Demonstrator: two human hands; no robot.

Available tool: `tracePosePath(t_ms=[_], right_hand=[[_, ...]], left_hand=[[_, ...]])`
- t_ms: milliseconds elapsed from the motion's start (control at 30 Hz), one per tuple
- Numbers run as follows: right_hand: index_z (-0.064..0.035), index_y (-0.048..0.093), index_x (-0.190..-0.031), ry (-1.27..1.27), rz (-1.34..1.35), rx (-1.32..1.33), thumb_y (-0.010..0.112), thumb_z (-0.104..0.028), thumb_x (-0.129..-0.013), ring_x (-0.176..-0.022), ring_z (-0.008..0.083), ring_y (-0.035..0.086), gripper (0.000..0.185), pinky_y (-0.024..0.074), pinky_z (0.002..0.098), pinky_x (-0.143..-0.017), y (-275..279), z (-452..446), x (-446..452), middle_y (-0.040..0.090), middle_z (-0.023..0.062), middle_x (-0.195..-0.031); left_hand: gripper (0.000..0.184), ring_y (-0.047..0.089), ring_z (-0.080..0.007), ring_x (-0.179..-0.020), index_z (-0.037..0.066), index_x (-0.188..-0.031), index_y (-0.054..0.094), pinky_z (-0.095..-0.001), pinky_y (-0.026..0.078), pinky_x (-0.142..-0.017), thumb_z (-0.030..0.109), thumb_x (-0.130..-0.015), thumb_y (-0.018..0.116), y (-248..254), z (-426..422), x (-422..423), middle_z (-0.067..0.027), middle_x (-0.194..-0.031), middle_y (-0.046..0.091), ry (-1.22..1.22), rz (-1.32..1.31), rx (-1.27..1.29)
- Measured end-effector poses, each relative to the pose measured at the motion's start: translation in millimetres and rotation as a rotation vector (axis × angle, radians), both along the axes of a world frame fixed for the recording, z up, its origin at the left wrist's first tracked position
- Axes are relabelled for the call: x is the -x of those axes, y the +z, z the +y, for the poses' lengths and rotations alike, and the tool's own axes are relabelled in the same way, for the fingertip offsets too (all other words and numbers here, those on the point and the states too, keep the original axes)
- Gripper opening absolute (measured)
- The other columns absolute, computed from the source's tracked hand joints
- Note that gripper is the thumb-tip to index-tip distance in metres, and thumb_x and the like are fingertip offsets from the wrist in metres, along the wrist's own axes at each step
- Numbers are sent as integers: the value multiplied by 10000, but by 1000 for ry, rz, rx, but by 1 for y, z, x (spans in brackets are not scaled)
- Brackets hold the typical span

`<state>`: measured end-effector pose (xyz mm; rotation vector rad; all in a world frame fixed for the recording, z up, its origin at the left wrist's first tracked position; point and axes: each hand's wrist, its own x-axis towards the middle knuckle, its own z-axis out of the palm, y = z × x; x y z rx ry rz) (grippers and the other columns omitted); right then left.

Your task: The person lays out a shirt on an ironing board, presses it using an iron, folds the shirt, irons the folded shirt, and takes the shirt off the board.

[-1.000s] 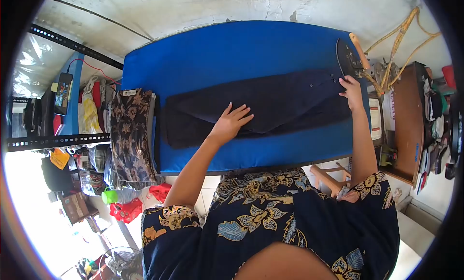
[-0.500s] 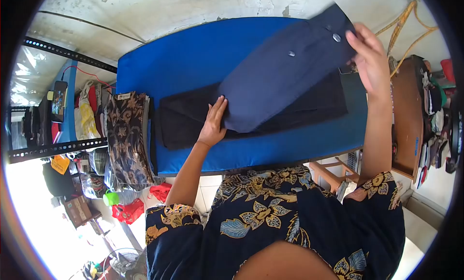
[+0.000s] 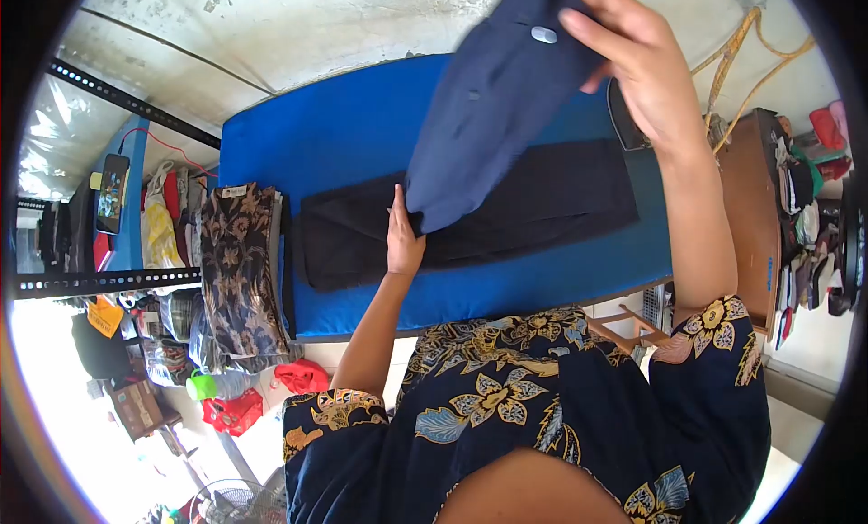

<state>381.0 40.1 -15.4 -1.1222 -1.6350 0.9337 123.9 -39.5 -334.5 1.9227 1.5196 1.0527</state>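
A folded navy garment (image 3: 493, 108) with shiny button-like spots hangs tilted above a blue padded board (image 3: 298, 117). My right hand (image 3: 637, 58) grips its upper end, thumb on the near face and fingers behind. At the lower end, my left hand (image 3: 404, 244) holds the garment's edge, fingers pointing upward along it; part of its grip is hidden. Beneath both lies a folded black garment (image 3: 561, 194), flat across the board and partly covered from view by the navy one.
Folded patterned clothes (image 3: 237, 271) are stacked at the board's left end. A phone (image 3: 111, 194) stands on the left shelf with a red cable. Behind my right wrist is a dark-rimmed object (image 3: 622, 117), partly hidden. A brown wooden cabinet (image 3: 755, 207) stands at right.
My right hand has lifted the navy garment's upper end up and to the left, so it stands steeper. The left hand stays near the lower end, its fingers now more upright.
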Motion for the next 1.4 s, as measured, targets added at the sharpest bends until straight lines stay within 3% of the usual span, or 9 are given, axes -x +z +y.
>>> tracePosePath(t_ms=[200,300,467,633,800,933,1033,1200,1400], right_hand=[[-88,614,-862,-610,18,386,619,-180,-836,-652,68,529,96,453,227,-472,-169,-11,-150,549,-34,-736],[-85,610,-858,-718,-172,583,629,-135,-829,-609,72,501,62,457,249,-422,-298,-41,-185,530,-26,-719],[-77,610,-862,-755,-17,469,625,-143,-836,-618,70,509,72,464,235,-448,-286,-46,-181,531,-22,-698],[-89,594,-831,-725,-218,565,619,-202,-844,-671,60,520,117,469,232,-522,-305,-55,-197,545,-40,-737],[-7,582,-824,-832,-758,128,607,-165,-769,-670,360,604,169,484,403,-589,-288,-47,-154,605,186,-704],[-3,589,-850,-514,-392,136,600,-159,-790,-656,345,622,167,492,396,-605,-179,-44,6,608,177,-664],[23,525,-1160,383,-9,-6,594,-160,-852,-1156,300,501,365,421,371,-933,-162,-66,99,468,229,-1264],[-8,299,-1355,446,-466,-160,693,-186,-759,-1343,316,242,736,263,466,-1055,-182,-88,139,234,189,-1444],[41,313,-1339,363,-947,46,645,-407,-765,-1335,393,217,801,204,538,-1056,-253,-93,130,260,244,-1414]], left_hand=[[874,220,-348,-1347,138,-1413,274,-552,213,-1061,-208,-620,398,1,-2,6,-161,-1457,217,-107,233,-35],[819,157,-314,-1374,182,-1409,292,-641,128,-1035,-27,-671,580,8,-4,5,-143,-1474,185,-223,455,90],[836,119,-279,-1385,152,-1417,258,-683,77,-1009,493,-750,629,31,0,8,-115,-1485,179,-330,567,229],[760,140,-309,-1376,64,-1418,221,-613,93,-1050,503,-857,489,-13,18,53,-143,-1474,204,35,569,253],[733,145,-330,-1371,48,-1412,227,-547,122,-1076,477,-879,488,-7,20,51,-160,-1476,190,92,683,297],[827,81,-292,-1391,80,-1432,186,-580,111,-1054,662,-853,293,60,18,37,-165,-1476,198,-164,-599,562],[1097,169,-341,-1354,79,-1428,180,-628,217,-1008,860,-662,261,80,10,71,-179,-1458,227,-378,-1703,788],[432,570,-281,-1048,-3,-1236,451,-406,519,-824,-39,-817,550,76,11,137,-142,-1169,548,241,-1180,636],[636,497,-339,-1132,-10,-1334,315,-420,439,-930,-25,-771,610,41,5,183,-220,-1231,483,427,-488,526]])
